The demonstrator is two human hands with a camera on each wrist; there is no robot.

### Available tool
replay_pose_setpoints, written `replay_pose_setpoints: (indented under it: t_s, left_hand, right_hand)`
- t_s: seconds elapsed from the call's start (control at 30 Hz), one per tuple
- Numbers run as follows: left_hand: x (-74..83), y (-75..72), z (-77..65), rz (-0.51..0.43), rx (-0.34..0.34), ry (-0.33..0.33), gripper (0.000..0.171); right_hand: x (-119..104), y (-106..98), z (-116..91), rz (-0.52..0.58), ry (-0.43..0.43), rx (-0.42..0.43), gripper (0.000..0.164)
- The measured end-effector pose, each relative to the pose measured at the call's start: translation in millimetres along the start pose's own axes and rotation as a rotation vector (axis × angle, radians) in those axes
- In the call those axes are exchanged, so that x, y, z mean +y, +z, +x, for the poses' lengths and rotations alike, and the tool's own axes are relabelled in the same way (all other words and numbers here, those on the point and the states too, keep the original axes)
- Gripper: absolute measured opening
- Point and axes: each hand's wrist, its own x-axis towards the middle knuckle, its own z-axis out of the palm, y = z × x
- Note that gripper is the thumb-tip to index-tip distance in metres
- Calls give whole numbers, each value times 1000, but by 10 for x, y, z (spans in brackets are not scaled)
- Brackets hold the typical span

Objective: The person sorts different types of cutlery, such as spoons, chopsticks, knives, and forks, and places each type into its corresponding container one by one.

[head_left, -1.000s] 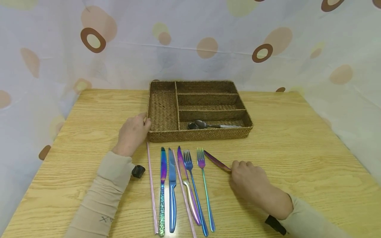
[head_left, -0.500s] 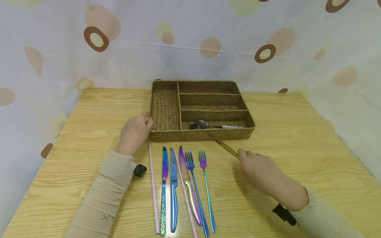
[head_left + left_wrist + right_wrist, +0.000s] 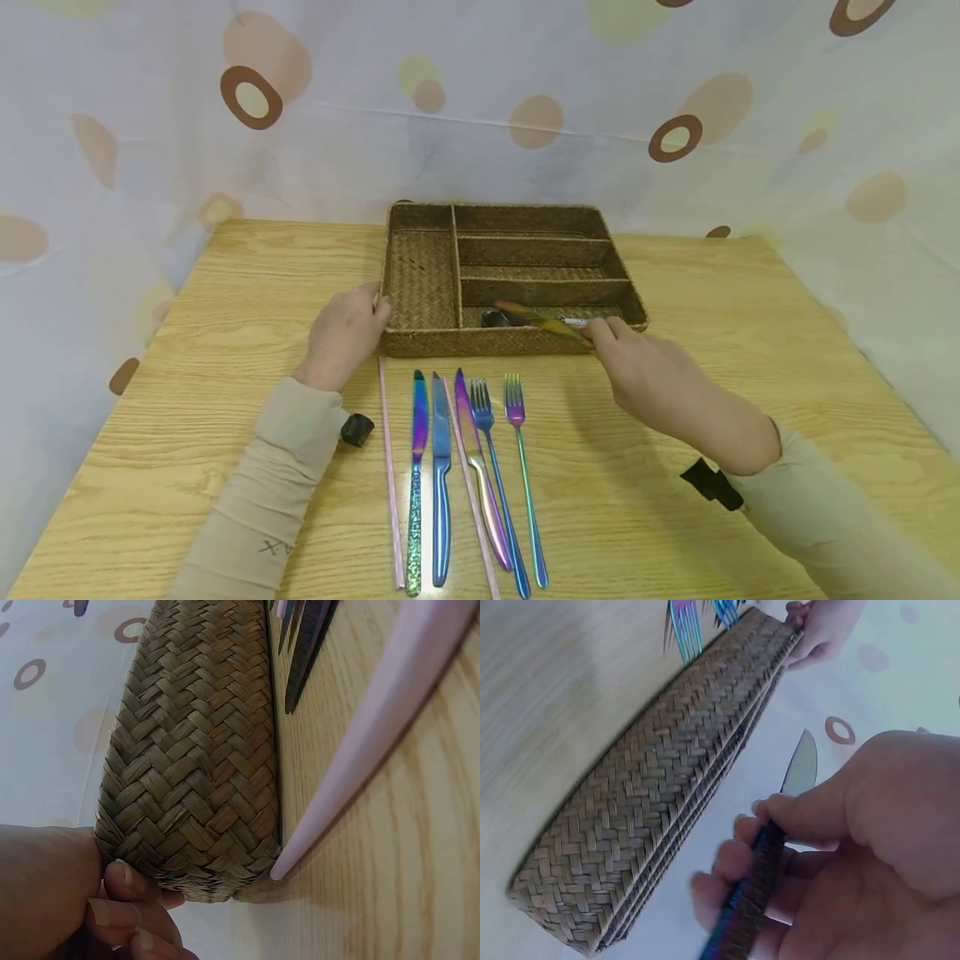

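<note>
A brown woven cutlery tray [image 3: 480, 342] stands at the back of the table. My left hand [image 3: 341, 337] grips its left side near the front corner, thumb at the rim. With the right hand [image 3: 663, 383] I hold a table knife [image 3: 542, 320] by its dark, textured handle, seen close up in the right wrist view. The knife's shiny blade [image 3: 802, 765] points away from the thumb and, in the head view, overlaps the front right compartment. In that compartment lie dark spoons [image 3: 492, 319], partly hidden behind the blade, one with a white handle part.
In front of the tray several pieces lie roughly parallel: iridescent and blue knives [image 3: 441, 483], a blue fork [image 3: 483, 408], a rainbow fork [image 3: 514, 408] and two pink sticks [image 3: 392, 492]. A white spotted cloth [image 3: 480, 108] hangs behind the wooden table [image 3: 750, 350].
My right hand has lifted the knife from beside the forks and carried it up and forward to the tray's front compartment. The left hand has kept its grip on the tray.
</note>
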Motion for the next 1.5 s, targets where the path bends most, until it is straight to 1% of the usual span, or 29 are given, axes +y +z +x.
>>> replay_pose_setpoints:
  t_s: [0.13, 0.27, 0.4, 0.5, 0.67, 0.83, 1.13, 1.23, 1.5]
  left_hand:
    - [-6, 6, 2, 0, -5, -2, 47]
    - [-1, 4, 3, 1, 9, 5, 46]
    - [-1, -1, 5, 9, 17, 10, 45]
    - [-4, -2, 8, 11, 18, 8, 45]
    - [-13, 0, 8, 13, 22, 2, 45]
    - [-32, 5, 6, 18, 29, 0, 45]
    - [-22, 10, 9, 6, 26, 2, 44]
    - [-25, 13, 12, 1, 31, 2, 43]
    - [-14, 22, 21, 5, 31, 0, 44]
  right_hand:
    - [71, 15, 110, 28, -45, 52, 14]
    - [138, 31, 231, 94, -52, 81, 15]
    - [202, 36, 371, 201, -4, 63, 10]
    - [257, 41, 481, 283, 27, 43, 12]
    - [364, 63, 657, 345, 29, 26, 12]
    - [464, 96, 838, 372, 43, -6, 7]
    - [654, 207, 1119, 420, 61, -73, 9]
    - [710, 245, 1211, 428, 69, -111, 11]
    - [835, 346, 1414, 440, 159, -244, 17]
